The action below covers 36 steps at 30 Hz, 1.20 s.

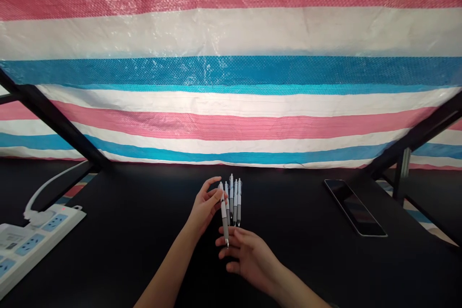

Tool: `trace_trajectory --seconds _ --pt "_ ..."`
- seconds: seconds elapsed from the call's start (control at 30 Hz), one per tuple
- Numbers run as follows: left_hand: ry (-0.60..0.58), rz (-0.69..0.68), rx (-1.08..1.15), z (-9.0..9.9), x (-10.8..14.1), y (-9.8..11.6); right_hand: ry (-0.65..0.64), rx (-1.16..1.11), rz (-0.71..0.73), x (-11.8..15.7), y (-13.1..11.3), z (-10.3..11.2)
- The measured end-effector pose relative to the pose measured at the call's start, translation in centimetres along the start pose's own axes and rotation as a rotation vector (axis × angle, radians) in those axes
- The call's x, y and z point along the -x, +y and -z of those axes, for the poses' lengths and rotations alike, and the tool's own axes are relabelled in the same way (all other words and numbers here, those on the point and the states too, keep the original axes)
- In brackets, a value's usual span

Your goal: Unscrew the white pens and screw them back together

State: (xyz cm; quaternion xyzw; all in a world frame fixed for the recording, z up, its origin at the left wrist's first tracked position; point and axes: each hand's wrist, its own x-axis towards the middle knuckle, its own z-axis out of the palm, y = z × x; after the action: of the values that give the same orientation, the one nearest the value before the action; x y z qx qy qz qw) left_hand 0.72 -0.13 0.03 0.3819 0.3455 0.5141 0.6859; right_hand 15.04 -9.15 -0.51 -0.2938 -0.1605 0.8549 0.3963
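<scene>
My left hand [207,204] pinches the upper part of a white and grey pen [224,214], which points tip down toward me. Just below and right of it, my right hand [249,255] has its fingers apart, near the pen's tip; whether they touch the pen is hard to tell. Several similar pens [237,202] lie side by side on the black table, right behind the held one, with their clip ends pointing away from me. One of them sits slightly farther forward than the others.
A black phone [355,208] lies on the table [288,231] at the right. At the far left is a white power strip [39,236] with a plug and cable. Striped sheeting [231,72] hangs behind, between dark metal bars [61,125].
</scene>
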Motion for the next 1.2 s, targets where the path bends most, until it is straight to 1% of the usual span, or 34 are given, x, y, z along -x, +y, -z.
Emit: trace_trajectory --seconds 0.07,0.2,0.43,0.63,0.87,0.93,1.2 --pt "0.022 -0.023 -0.032 0.0 0.1 0.2 -0.005 -0.027 -0.015 0.2 -0.2 -0.2" --pt "0.016 -0.032 -0.079 -0.2 0.2 0.5 -0.010 -0.041 -0.031 0.2 -0.3 -0.3" --pt "0.032 -0.037 -0.075 -0.4 0.3 0.7 0.009 -0.057 -0.050 0.0 -0.3 -0.4" --pt "0.016 -0.034 -0.094 -0.2 0.2 0.6 0.015 -0.062 -0.059 0.2 -0.4 -0.5" --pt "0.046 -0.045 -0.099 -0.1 0.1 0.8 0.025 0.023 -0.048 0.3 -0.3 -0.7" --pt "0.058 -0.050 -0.094 0.1 0.0 0.8 0.009 0.064 -0.059 0.3 -0.2 -0.8" --pt "0.130 -0.059 -0.086 0.6 -0.3 0.7 -0.155 0.208 -0.122 0.5 0.3 -0.6"
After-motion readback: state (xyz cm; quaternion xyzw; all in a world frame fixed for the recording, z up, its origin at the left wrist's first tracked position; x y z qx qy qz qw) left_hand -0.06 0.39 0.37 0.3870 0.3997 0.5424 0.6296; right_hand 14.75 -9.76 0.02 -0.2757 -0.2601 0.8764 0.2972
